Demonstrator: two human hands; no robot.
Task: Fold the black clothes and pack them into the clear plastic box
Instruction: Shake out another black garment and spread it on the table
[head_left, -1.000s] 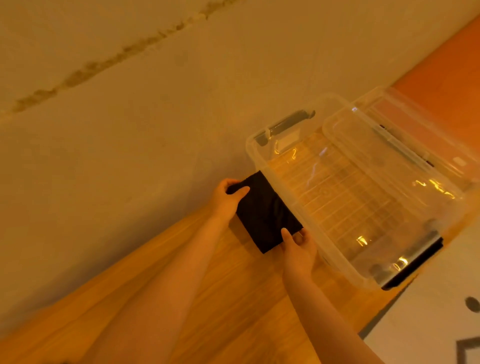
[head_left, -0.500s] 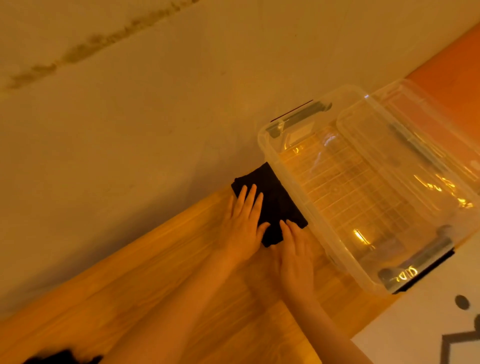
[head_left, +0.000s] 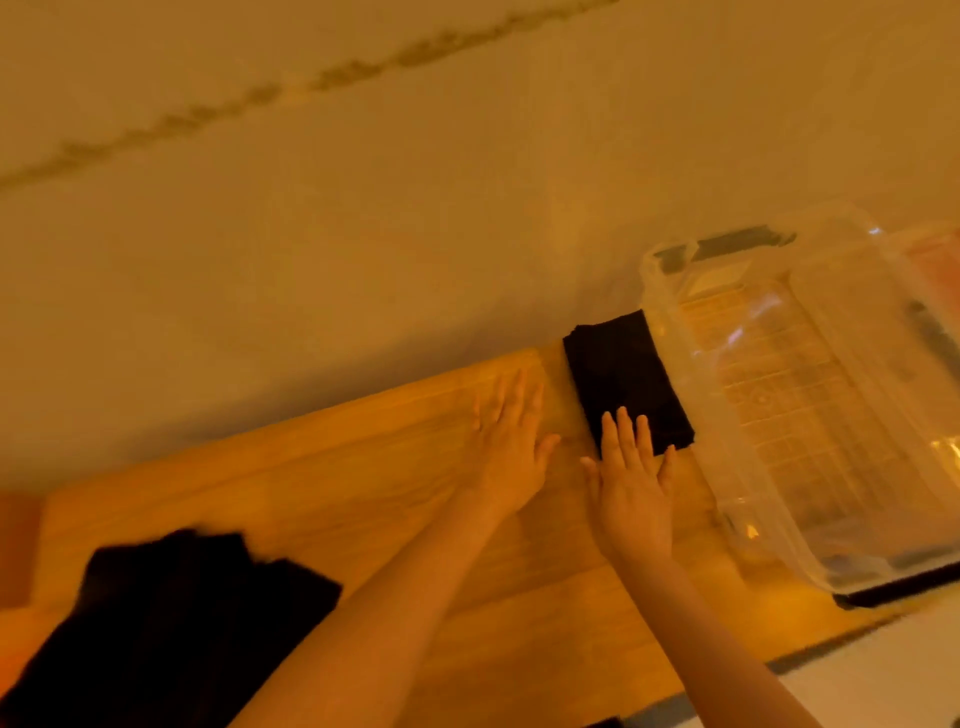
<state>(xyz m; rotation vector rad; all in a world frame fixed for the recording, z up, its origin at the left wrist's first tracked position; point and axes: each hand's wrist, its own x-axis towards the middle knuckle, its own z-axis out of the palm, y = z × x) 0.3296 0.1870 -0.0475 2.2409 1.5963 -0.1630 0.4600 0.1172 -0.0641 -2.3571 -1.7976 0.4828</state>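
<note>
The folded black cloth (head_left: 626, 382) lies on the wooden table (head_left: 363, 467), just in front of my right hand (head_left: 631, 486) and to the right of my left hand (head_left: 511, 441). It touches the near wall of the clear plastic box (head_left: 810, 395), which stands beside it with no lid on top. A loose pile of black clothes (head_left: 171, 634) lies at my left, well apart. My right hand is flat, its fingertips (head_left: 626, 423) on the cloth edge. My left hand is flat and blurred, holding nothing, over the bare wood.
</note>
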